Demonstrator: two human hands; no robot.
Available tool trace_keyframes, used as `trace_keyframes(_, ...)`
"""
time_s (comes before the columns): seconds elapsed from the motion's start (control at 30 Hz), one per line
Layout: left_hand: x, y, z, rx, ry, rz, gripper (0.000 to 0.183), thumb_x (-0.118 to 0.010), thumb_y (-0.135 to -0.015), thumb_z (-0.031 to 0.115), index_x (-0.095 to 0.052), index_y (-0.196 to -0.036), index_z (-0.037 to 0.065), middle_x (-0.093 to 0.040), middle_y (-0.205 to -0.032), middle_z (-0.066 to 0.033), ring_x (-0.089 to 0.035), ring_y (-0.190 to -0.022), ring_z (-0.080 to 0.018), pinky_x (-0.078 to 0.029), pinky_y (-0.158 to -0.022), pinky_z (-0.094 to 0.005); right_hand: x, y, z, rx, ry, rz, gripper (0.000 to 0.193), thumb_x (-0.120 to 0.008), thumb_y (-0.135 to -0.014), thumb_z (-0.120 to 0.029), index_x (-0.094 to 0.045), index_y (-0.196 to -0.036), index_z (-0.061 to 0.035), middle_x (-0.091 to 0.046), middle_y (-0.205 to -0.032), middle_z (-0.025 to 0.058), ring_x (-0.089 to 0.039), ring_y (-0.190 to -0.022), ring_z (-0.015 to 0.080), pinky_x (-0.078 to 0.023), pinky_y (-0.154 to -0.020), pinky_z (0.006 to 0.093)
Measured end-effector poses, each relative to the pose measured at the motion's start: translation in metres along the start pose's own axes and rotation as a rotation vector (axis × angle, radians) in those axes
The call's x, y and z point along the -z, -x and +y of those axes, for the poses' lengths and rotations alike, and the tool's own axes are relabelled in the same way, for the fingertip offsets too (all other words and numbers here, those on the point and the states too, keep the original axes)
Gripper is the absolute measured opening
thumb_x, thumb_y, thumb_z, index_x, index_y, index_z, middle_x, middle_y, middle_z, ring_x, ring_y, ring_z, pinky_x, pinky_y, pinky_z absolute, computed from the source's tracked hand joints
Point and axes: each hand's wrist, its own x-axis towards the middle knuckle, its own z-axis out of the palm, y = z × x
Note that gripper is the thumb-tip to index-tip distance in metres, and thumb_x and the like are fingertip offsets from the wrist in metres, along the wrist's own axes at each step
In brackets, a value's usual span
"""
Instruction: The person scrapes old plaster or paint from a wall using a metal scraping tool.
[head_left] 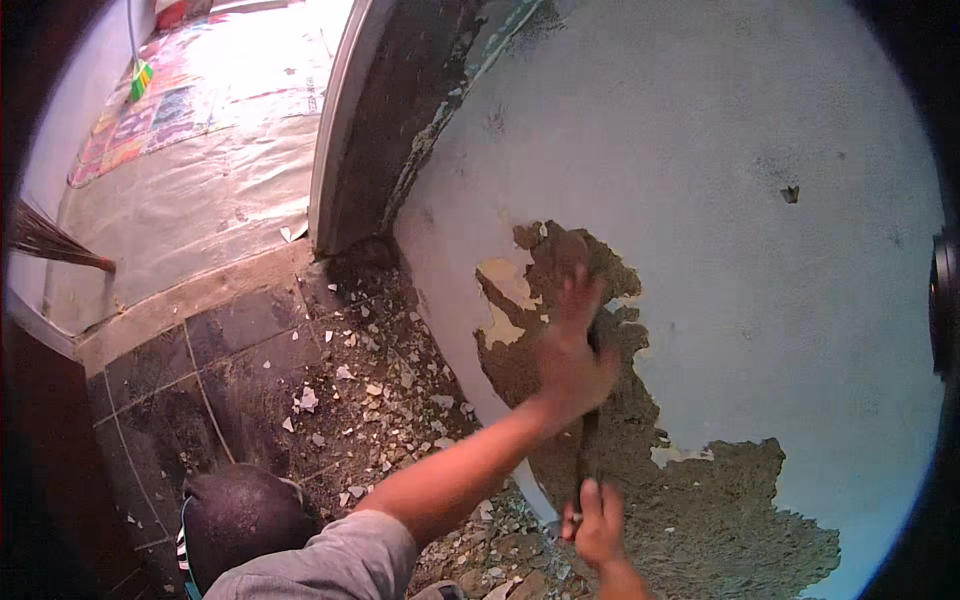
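Note:
My left hand [578,355], blurred by motion, reaches up over a bare brown patch [700,510] in the pale painted wall. Its fingers are stretched out; I cannot tell whether the palm touches the wall. Below it, my right hand [600,525] is closed around the lower end of a long, dark, narrow tool [588,445]. The tool runs upward along the patch towards my left hand, which hides its upper end. Ragged paint edges surround the patch, with a yellowish remnant [503,325] on its left side.
Broken plaster chips [375,390] and dirt cover the dark floor tiles [250,375] beside the wall. A doorway frame [335,130] stands at upper left, with a raised sill [200,295], a twig broom [60,238] and a patterned mat [180,110] beyond. A dark rounded cloth-covered shape [245,510] is at lower left.

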Motion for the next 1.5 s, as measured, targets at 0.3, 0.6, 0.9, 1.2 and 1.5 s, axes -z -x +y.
trace_keyframes(0.3, 0.016, -0.037, -0.013, 0.117, -0.002, 0.102, 0.067, -0.063, -0.071, 0.0, -0.05, -0.137, 0.004, -0.047, -0.146, -0.0226, -0.043, -0.137, -0.0379, -0.037, -0.113, -0.0404, -0.021, -0.004, -0.039, 0.036, -0.047, -0.066, 0.033, -0.05, -0.103, -0.033, -0.049, -0.122, -0.0058, -0.054, -0.075, 0.0034, -0.049, -0.05, 0.0111, -0.042, -0.045, 0.0272)
trace_keyframes(0.6, 0.018, -0.036, -0.005, 0.324, 0.01, 0.062, 0.065, -0.062, -0.071, 0.0, -0.052, -0.134, 0.005, -0.059, -0.132, -0.0247, -0.053, -0.128, -0.0368, -0.044, -0.106, -0.0395, -0.016, 0.016, -0.067, 0.096, -0.078, -0.047, 0.058, -0.054, -0.101, -0.023, -0.034, -0.153, -0.0078, -0.058, -0.088, 0.0076, -0.052, -0.054, 0.0096, -0.045, -0.048, 0.0239)
trace_keyframes(0.9, 0.016, -0.024, 0.007, 0.206, 0.005, 0.112, 0.055, -0.063, -0.072, 0.002, -0.057, -0.127, 0.003, -0.051, -0.141, -0.025, -0.058, -0.124, -0.0332, -0.044, -0.105, -0.036, -0.009, 0.034, -0.066, 0.209, 0.11, 0.106, 0.056, -0.06, -0.099, -0.022, -0.041, -0.148, -0.0039, -0.064, -0.092, 0.0114, -0.06, -0.06, 0.0115, -0.047, -0.047, 0.0252)
trace_keyframes(1.2, 0.013, -0.031, 0.0, 0.275, 0.143, 0.1, 0.054, -0.065, -0.074, 0.003, -0.056, -0.127, 0.005, -0.034, -0.152, -0.029, -0.042, -0.136, -0.0432, -0.043, -0.106, -0.0445, -0.003, 0.033, -0.077, 0.256, 0.187, 0.17, 0.05, -0.065, -0.095, -0.019, -0.052, -0.139, -0.0003, -0.068, -0.092, 0.0129, -0.064, -0.064, 0.014, -0.055, -0.058, 0.0282)
trace_keyframes(1.5, 0.0, -0.046, -0.013, 0.288, 0.045, 0.157, 0.047, -0.064, -0.077, 0.011, -0.057, -0.123, 0.002, -0.044, -0.144, -0.0315, -0.06, -0.114, -0.0438, -0.048, -0.097, -0.0472, 0.009, 0.016, -0.119, 0.254, 0.291, 0.247, 0.045, -0.069, -0.092, -0.018, -0.059, -0.131, 0.0008, -0.068, -0.086, 0.0106, -0.064, -0.056, 0.0142, -0.041, -0.041, 0.0245)
